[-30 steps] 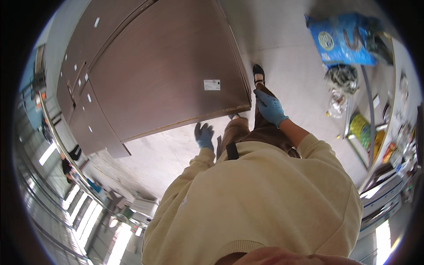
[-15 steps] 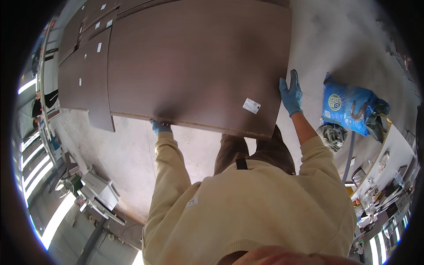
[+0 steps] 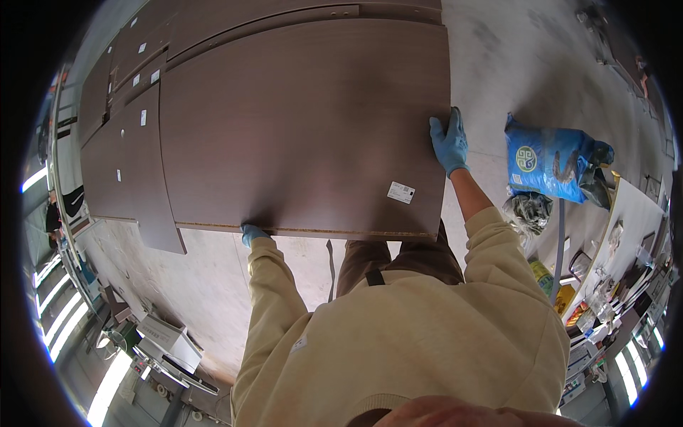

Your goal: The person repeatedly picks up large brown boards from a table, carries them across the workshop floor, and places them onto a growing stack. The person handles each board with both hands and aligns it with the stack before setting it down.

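A large dark brown board (image 3: 299, 121) with a small white label near its right corner is held up in front of me. My left hand (image 3: 251, 233), in a blue glove, grips its near edge from below; only part of the hand shows. My right hand (image 3: 449, 141), also gloved in blue, clasps the board's right edge with fingers spread along it. Both cream sleeves reach up to the board.
More dark brown boards (image 3: 121, 149) lie on the grey concrete floor (image 3: 213, 285) to the left and behind. A blue bag (image 3: 551, 160) and a dark crumpled bag (image 3: 528, 210) sit at right beside a white table (image 3: 629, 213) with clutter. Boxes (image 3: 167, 341) lie lower left.
The board has been lifted and now fills more of the view. My right hand moved from the floor area to the board's right edge; my left hand stays under its near edge.
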`<action>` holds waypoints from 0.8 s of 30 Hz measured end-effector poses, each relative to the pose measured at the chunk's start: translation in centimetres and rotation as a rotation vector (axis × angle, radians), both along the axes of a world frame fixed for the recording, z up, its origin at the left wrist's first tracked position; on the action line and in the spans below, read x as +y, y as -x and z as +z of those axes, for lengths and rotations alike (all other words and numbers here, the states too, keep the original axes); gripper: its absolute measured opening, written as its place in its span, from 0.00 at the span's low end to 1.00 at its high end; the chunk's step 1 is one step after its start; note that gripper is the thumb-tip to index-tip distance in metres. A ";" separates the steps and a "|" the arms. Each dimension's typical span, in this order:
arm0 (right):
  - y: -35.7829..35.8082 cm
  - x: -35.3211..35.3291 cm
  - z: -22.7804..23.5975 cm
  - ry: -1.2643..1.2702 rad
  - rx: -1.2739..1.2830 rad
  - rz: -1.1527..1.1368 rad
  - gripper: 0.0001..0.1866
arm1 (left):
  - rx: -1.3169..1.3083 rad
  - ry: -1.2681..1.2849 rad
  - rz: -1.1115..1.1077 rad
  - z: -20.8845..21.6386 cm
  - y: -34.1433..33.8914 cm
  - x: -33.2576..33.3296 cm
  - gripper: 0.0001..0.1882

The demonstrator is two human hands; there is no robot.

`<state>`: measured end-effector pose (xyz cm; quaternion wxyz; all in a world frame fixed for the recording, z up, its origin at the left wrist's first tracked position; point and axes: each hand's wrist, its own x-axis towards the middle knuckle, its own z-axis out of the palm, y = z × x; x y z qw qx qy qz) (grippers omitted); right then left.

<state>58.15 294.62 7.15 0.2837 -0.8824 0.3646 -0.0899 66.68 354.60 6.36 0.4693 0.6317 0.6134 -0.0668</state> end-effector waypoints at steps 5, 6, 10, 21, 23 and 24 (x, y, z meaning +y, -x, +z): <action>0.0 -0.5 -0.6 0.001 -0.051 0.056 0.39 | 0.418 -0.247 -0.339 2.5 -0.8 -0.4 0.27; -0.1 -0.5 -0.6 0.063 -0.075 0.074 0.38 | 0.487 -0.350 -0.725 2.8 -0.8 -0.5 0.22; -0.2 -0.4 -0.2 0.011 -0.067 0.106 0.37 | 0.545 -0.765 -0.953 2.6 -0.2 0.4 0.17; -0.1 -0.6 -0.6 0.051 -0.089 0.082 0.38 | -0.023 -0.018 -0.020 -4.1 -1.4 8.2 0.18; -0.1 -0.5 -0.6 -0.007 -0.100 0.047 0.38 | 0.003 -0.042 -0.144 -3.1 -1.3 7.6 0.15; -0.1 -0.4 -0.5 -0.045 -0.109 0.040 0.38 | 0.000 -0.054 -0.091 -2.6 -1.3 7.1 0.13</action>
